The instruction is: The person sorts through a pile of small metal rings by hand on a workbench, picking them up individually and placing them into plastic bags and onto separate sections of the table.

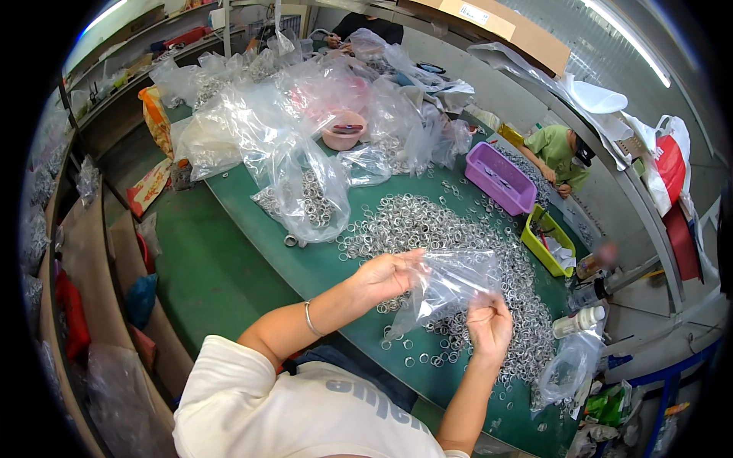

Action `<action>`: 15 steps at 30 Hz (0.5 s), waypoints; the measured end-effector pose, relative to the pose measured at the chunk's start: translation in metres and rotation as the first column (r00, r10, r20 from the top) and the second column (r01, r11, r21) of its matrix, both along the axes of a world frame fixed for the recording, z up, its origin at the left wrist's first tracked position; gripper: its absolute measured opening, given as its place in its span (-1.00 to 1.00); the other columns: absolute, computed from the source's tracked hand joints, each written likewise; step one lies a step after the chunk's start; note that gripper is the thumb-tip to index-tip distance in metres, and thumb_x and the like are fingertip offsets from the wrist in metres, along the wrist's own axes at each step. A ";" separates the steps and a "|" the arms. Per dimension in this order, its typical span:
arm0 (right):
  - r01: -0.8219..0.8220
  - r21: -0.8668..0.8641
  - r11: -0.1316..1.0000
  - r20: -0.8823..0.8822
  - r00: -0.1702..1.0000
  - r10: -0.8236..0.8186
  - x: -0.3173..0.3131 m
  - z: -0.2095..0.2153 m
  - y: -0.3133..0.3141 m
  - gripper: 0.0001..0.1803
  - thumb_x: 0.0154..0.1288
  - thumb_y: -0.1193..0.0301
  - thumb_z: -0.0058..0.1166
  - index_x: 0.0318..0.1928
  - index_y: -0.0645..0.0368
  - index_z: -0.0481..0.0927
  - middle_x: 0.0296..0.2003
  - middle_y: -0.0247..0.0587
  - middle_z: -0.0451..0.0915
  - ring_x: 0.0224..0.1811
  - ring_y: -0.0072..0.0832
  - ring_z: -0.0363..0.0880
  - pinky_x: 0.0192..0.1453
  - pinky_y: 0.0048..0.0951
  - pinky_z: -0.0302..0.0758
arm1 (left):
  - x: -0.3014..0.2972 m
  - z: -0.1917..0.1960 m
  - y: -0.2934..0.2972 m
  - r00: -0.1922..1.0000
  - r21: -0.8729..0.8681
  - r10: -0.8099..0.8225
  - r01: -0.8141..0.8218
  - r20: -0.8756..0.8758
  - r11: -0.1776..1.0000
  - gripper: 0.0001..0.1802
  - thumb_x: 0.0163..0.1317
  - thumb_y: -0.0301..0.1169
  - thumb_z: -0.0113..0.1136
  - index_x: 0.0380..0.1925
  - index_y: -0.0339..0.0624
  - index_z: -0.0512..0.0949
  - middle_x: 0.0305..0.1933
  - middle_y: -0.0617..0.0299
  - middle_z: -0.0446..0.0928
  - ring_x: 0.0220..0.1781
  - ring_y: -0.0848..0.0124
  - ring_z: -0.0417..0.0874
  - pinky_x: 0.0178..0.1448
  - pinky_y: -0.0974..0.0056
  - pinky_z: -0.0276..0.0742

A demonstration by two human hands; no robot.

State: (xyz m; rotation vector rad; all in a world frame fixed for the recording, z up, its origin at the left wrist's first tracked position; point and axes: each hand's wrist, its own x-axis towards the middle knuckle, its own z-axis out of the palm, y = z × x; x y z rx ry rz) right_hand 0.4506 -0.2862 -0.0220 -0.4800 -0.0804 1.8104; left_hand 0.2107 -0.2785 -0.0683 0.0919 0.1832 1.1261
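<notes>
Here, left to right:
Left hand (385,275): your fingers are closed, pinching the upper edge of the clear plastic bag (447,284).
Bag: held stretched between your hands above the green bench (252,259), over the heap of metal rings (450,237).
Right hand (489,324): your fingers are pinched shut on the bag's lower right edge.
Purple tray (500,179): on the bench beyond the rings.
Yellow-green tray (546,240): just right of the heap.
Far right: another person in a green shirt (557,153), bent over the bench.

A purple tray (500,179) and a yellow-green tray (547,241) are set along the desk (252,221) edge; a pink bowl (343,130) is surrounded by heaped clear bags (252,114).
</notes>
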 end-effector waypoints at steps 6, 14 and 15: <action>-0.248 0.363 0.898 0.334 0.934 0.123 0.003 -0.008 -0.005 -0.75 0.31 0.33 -0.17 -0.47 0.17 0.43 -0.71 -0.41 0.31 -0.75 -0.61 0.15 -0.73 -0.54 0.05 | -0.006 0.017 -0.002 0.983 0.269 -0.166 0.183 -0.082 0.946 -0.71 0.14 -0.56 -0.17 -0.12 -0.40 0.40 -0.59 0.26 0.35 -0.59 0.44 0.36 -0.48 0.34 0.33; -0.199 0.126 0.972 0.003 0.980 0.200 0.018 0.006 -0.020 -0.69 0.34 0.29 -0.25 -0.21 0.25 0.50 -0.32 -0.10 0.58 -0.23 -0.26 0.56 -0.17 -0.24 0.52 | -0.016 0.052 0.001 0.716 0.179 -0.316 0.524 -0.622 0.833 -0.70 0.21 -0.31 -0.13 -0.59 -0.23 0.44 -0.75 0.47 0.13 -0.71 0.62 0.12 -0.64 0.43 0.06; -0.119 -0.005 0.993 -0.009 0.993 0.119 0.012 0.013 -0.020 -0.69 0.35 0.30 -0.25 -0.22 0.25 0.50 -0.32 -0.11 0.58 -0.25 -0.26 0.56 -0.17 -0.23 0.52 | -0.012 0.043 0.000 0.825 0.119 -0.272 0.375 -0.496 0.919 -0.62 0.25 -0.23 -0.16 -0.70 -0.16 0.38 -0.77 0.44 0.11 -0.73 0.59 0.13 -0.66 0.39 0.08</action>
